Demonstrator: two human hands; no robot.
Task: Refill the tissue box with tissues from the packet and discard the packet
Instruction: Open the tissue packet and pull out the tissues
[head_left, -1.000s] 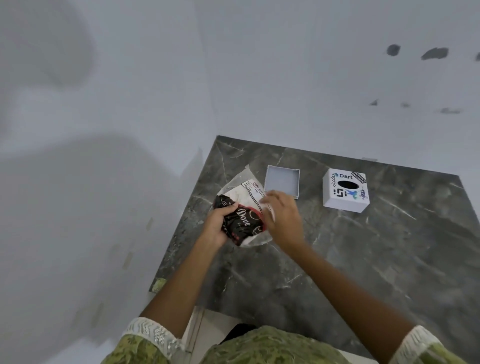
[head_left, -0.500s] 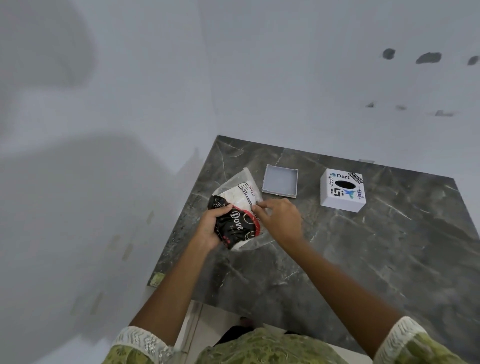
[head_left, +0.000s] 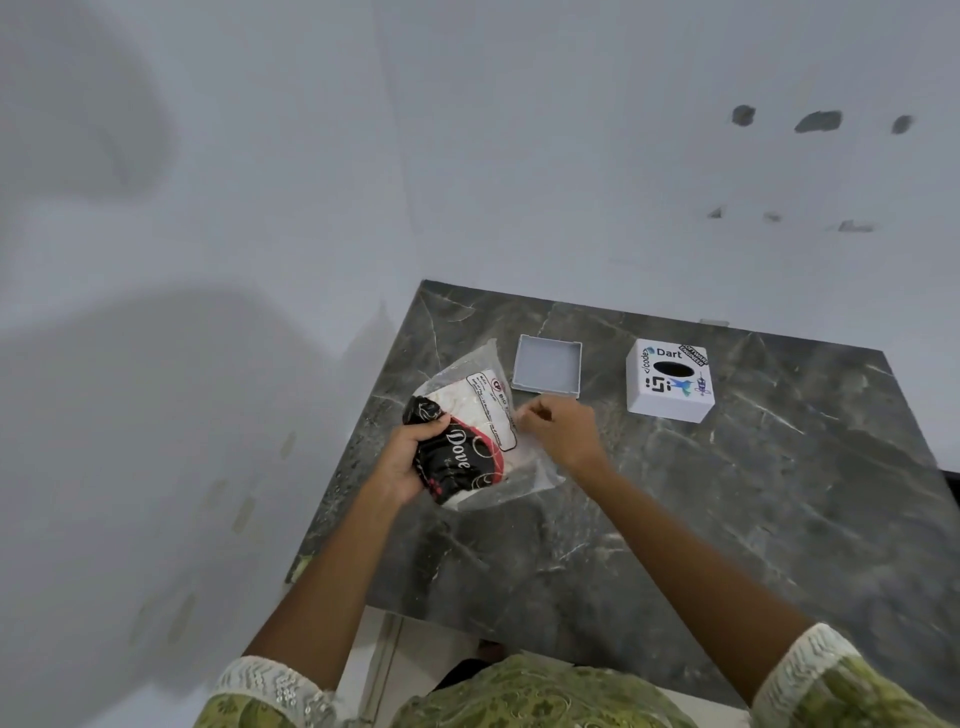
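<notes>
The fingers of the left hand (head_left: 410, 457) are clenched around the dark printed end of the tissue packet (head_left: 470, 431), holding it just above the marble table (head_left: 727, 519). The right hand (head_left: 558, 431) pinches the clear plastic at the packet's right edge — thumb and fingertips closed on the film. The person appears to be at the opening step: the packet looks sealed, with the white tissues inside it. Just beyond the hands lies a shallow grey tray (head_left: 546, 365), likely the base of the tissue box, empty and open side up; the white box cover (head_left: 670, 382) with its oval slot stands apart to the right.

The next move probably calls for a tear or pull at the pinched edge while the left hand braces the packet. Whether the film has begun to split is hard to make out — the plastic is glossy and blurred there. No bin for the packet is in view.
</notes>
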